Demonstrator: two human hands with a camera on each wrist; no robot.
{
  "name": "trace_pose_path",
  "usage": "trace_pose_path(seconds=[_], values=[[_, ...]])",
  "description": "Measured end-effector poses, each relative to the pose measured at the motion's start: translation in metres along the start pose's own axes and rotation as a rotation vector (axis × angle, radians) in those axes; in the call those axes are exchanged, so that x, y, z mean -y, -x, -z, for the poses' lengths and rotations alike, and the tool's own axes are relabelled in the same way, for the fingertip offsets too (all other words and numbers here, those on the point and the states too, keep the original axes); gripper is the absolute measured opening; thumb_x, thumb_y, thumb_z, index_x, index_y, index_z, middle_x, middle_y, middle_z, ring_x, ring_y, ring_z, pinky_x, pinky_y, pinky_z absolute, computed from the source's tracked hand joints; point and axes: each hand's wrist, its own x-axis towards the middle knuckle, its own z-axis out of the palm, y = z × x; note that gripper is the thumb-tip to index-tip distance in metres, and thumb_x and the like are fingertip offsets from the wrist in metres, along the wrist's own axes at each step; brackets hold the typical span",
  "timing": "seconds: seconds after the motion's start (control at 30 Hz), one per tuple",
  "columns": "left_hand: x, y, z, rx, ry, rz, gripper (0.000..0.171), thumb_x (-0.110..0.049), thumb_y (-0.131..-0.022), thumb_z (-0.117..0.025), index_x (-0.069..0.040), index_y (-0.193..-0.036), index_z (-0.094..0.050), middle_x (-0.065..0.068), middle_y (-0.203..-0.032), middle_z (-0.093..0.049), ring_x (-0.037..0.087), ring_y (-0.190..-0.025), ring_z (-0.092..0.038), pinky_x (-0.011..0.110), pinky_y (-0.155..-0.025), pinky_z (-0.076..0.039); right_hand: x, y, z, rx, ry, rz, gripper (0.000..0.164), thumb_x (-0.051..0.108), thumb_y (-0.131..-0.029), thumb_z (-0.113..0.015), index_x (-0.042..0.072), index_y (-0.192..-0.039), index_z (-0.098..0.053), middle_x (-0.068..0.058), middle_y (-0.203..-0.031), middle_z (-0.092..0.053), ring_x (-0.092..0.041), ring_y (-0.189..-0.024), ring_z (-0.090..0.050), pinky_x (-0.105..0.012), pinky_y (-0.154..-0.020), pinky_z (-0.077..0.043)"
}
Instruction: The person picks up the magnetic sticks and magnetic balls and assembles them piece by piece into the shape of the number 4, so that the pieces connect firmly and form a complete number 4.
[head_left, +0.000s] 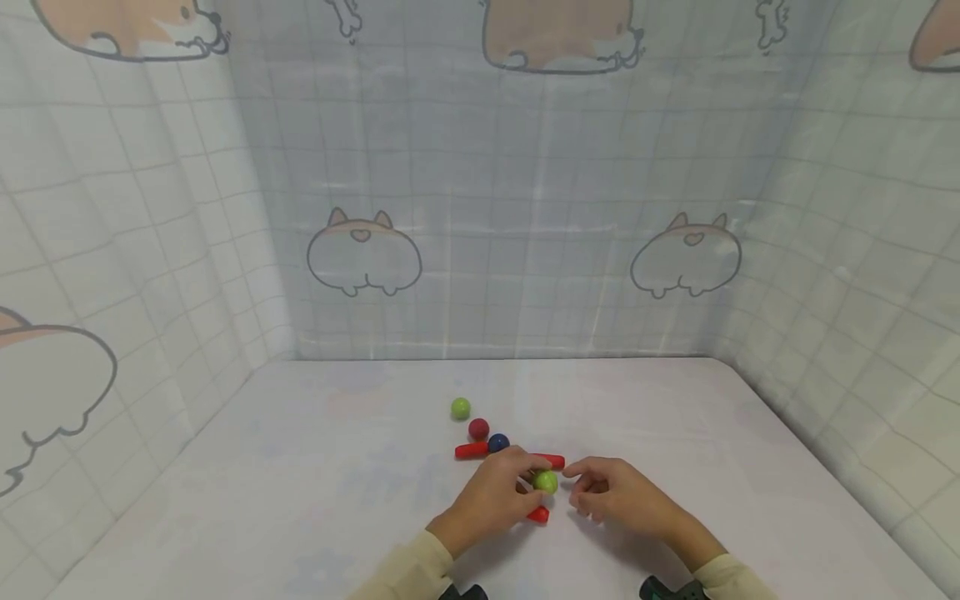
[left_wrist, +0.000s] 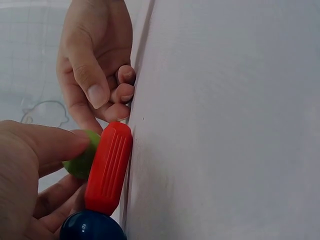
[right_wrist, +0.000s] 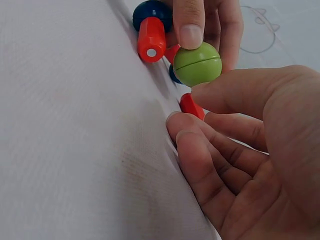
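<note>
My left hand (head_left: 495, 493) pinches a green ball (head_left: 546, 482) between thumb and fingers. In the right wrist view a seam runs round this ball (right_wrist: 198, 65). A red rod (head_left: 537, 515) lies just below the left hand; its end shows a pale round spot in the right wrist view, and a blue ball (right_wrist: 151, 15) joins its other end. Beyond the hand are more red rod pieces (head_left: 471, 451) and another blue ball (head_left: 498, 442), partly hidden by the hand. To the right, my right hand (head_left: 626, 500) hovers with loosely bent fingers, holding nothing, its fingertips close to the green ball.
A dark red ball (head_left: 478, 429) and a second green ball (head_left: 461, 408) sit farther back on the pale table (head_left: 337, 467). Hanging sheets with a grid and dog drawings (head_left: 364, 254) enclose the table at the back and both sides.
</note>
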Motion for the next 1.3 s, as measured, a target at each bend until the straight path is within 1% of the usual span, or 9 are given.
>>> trace_pose_path(seconds=[0.17, 0.3, 0.4, 0.57, 0.8, 0.9, 1.03, 1.17, 1.3], values=[[-0.0023, -0.0001, 0.0003, 0.005, -0.031, -0.004, 0.033, -0.012, -0.085, -0.081, -0.011, -0.117, -0.074, -0.013, -0.092, -0.059, 0.004, -0.084, -0.061, 0.016, -0.075, -0.052, -0.0006, -0.0009, -0.0008, -0.006, -0.001, 0.005, 0.032, 0.015, -0.093, -0.070, 0.002, -0.122, -0.064, -0.004, -0.091, -0.066, -0.021, -0.070, -0.061, -0.028, -0.060, -0.052], [-0.0029, -0.0003, 0.0002, 0.005, -0.027, -0.013, 0.031, -0.012, -0.084, -0.081, -0.010, -0.115, -0.074, -0.012, -0.092, -0.060, 0.003, -0.082, -0.061, 0.015, -0.075, -0.052, -0.0003, -0.0009, -0.0009, -0.008, 0.002, 0.003, 0.032, 0.016, -0.093, -0.069, 0.002, -0.121, -0.065, -0.005, -0.091, -0.066, -0.022, -0.070, -0.061, -0.029, -0.059, -0.052], [-0.0040, -0.0001, -0.0001, 0.011, -0.027, -0.002, 0.031, -0.012, -0.084, -0.081, -0.010, -0.114, -0.074, -0.012, -0.090, -0.060, 0.002, -0.081, -0.060, 0.016, -0.075, -0.053, -0.0009, -0.0010, -0.0014, -0.009, -0.006, -0.008, 0.031, 0.016, -0.093, -0.069, 0.002, -0.121, -0.065, -0.005, -0.090, -0.065, -0.022, -0.070, -0.060, -0.028, -0.059, -0.052], [-0.0055, 0.0008, -0.0017, 0.025, -0.039, 0.035, 0.031, -0.013, -0.083, -0.083, -0.012, -0.112, -0.075, -0.012, -0.089, -0.059, 0.003, -0.080, -0.060, 0.017, -0.075, -0.054, -0.0019, -0.0008, -0.0041, -0.016, -0.023, -0.032, 0.031, 0.016, -0.093, -0.070, 0.004, -0.121, -0.065, -0.005, -0.089, -0.065, -0.021, -0.070, -0.060, -0.027, -0.058, -0.051], [-0.0042, 0.0018, -0.0016, 0.017, -0.011, 0.034, 0.031, -0.012, -0.083, -0.082, -0.011, -0.113, -0.075, -0.008, -0.094, -0.063, 0.002, -0.081, -0.063, 0.018, -0.074, -0.055, -0.0034, -0.0008, -0.0063, -0.026, -0.012, -0.001, 0.030, 0.016, -0.093, -0.070, 0.006, -0.121, -0.065, -0.004, -0.089, -0.065, -0.020, -0.069, -0.061, -0.028, -0.056, -0.051], [-0.0025, 0.0021, -0.0010, 0.000, 0.022, 0.045, 0.030, -0.011, -0.085, -0.080, -0.011, -0.114, -0.075, -0.007, -0.096, -0.064, 0.002, -0.081, -0.063, 0.020, -0.074, -0.055, -0.0034, -0.0018, -0.0065, -0.029, 0.000, -0.007, 0.030, 0.018, -0.093, -0.070, 0.007, -0.121, -0.066, -0.003, -0.089, -0.065, -0.020, -0.070, -0.061, -0.028, -0.056, -0.051], [-0.0003, 0.0024, -0.0003, -0.046, 0.063, 0.046, 0.026, -0.012, -0.087, -0.077, -0.011, -0.113, -0.075, -0.006, -0.099, -0.066, 0.002, -0.082, -0.062, 0.021, -0.075, -0.056, -0.0029, -0.0032, -0.0069, -0.035, 0.020, -0.022, 0.030, 0.020, -0.093, -0.070, 0.009, -0.120, -0.067, -0.002, -0.089, -0.066, -0.019, -0.071, -0.062, -0.028, -0.057, -0.051], [0.0006, 0.0034, 0.0011, -0.093, 0.097, 0.032, 0.023, -0.011, -0.089, -0.075, -0.013, -0.111, -0.075, -0.006, -0.101, -0.068, 0.003, -0.083, -0.063, 0.021, -0.076, -0.056, -0.0010, -0.0028, -0.0071, -0.048, 0.039, -0.013, 0.031, 0.022, -0.093, -0.071, 0.008, -0.121, -0.066, -0.001, -0.088, -0.066, -0.019, -0.071, -0.062, -0.028, -0.057, -0.052], [0.0015, 0.0042, 0.0044, -0.118, 0.123, 0.013, 0.021, -0.010, -0.090, -0.072, -0.013, -0.110, -0.075, -0.006, -0.103, -0.069, 0.004, -0.082, -0.063, 0.020, -0.075, -0.055, 0.0031, -0.0016, -0.0089, -0.072, 0.057, -0.003, 0.035, 0.025, -0.092, -0.072, 0.008, -0.122, -0.066, -0.001, -0.084, -0.065, -0.019, -0.070, -0.060, -0.028, -0.056, -0.052]])
